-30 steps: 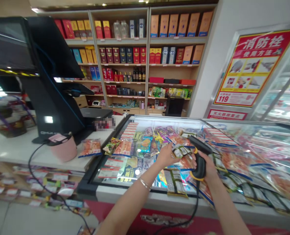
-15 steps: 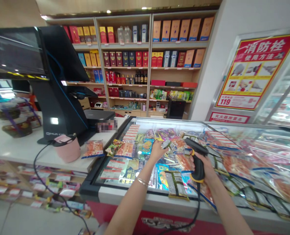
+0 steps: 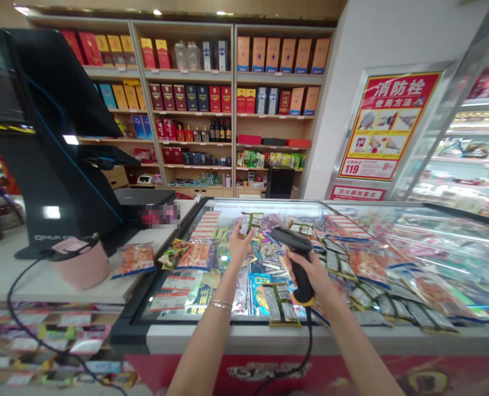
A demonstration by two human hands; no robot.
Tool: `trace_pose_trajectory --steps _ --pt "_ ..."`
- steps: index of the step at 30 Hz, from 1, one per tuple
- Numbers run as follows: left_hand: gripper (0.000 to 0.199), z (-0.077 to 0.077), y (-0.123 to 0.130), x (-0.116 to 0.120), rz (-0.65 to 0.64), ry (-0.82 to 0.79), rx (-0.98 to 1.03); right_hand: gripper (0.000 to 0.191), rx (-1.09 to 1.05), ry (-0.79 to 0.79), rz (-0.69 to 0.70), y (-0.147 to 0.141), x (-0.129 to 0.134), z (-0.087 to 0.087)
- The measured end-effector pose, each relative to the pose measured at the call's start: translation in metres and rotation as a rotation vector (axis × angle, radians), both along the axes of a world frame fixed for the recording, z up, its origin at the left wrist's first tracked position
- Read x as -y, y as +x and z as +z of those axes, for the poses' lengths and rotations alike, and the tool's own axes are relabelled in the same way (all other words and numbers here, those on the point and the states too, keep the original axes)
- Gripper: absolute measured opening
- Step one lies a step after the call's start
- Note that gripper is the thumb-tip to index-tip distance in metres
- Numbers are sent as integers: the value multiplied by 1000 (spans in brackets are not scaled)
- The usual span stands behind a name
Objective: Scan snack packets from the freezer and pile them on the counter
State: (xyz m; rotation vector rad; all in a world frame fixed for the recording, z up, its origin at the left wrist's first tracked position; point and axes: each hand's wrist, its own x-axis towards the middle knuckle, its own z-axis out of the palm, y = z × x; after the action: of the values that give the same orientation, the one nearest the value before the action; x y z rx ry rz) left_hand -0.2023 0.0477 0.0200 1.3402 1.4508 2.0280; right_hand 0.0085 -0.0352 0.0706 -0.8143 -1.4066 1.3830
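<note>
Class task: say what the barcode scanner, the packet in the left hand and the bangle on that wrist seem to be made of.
The barcode scanner looks like moulded black plastic, matte with a sheen on its curves. The packet seems thin glossy plastic film, creased and catching light. The bangle looks like polished silvery metal, given its bright shine, possibly plated.

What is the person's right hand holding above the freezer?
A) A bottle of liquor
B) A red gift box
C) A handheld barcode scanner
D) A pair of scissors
C: the right hand is wrapped around the grip of a black handheld barcode scanner with a yellow trim.
</note>
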Motion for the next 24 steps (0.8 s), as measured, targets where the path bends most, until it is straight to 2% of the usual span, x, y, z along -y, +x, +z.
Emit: trace_pose_trajectory --steps 7,12,17,24 --pt "46 -1 -2 -3 13 44 12 32 -29 -64 -22 -7 2 3" --pt "46 -1 -1 -2 -22 80 27 32 -69 -67 -47 -10 4 4" --pt "45 1 -1 -1 3 80 21 31 -76 -75 -61 -10 3 2" --pt "38 6 7 6 -53 89 68 35 -103 -82 -76 -11 6 2"
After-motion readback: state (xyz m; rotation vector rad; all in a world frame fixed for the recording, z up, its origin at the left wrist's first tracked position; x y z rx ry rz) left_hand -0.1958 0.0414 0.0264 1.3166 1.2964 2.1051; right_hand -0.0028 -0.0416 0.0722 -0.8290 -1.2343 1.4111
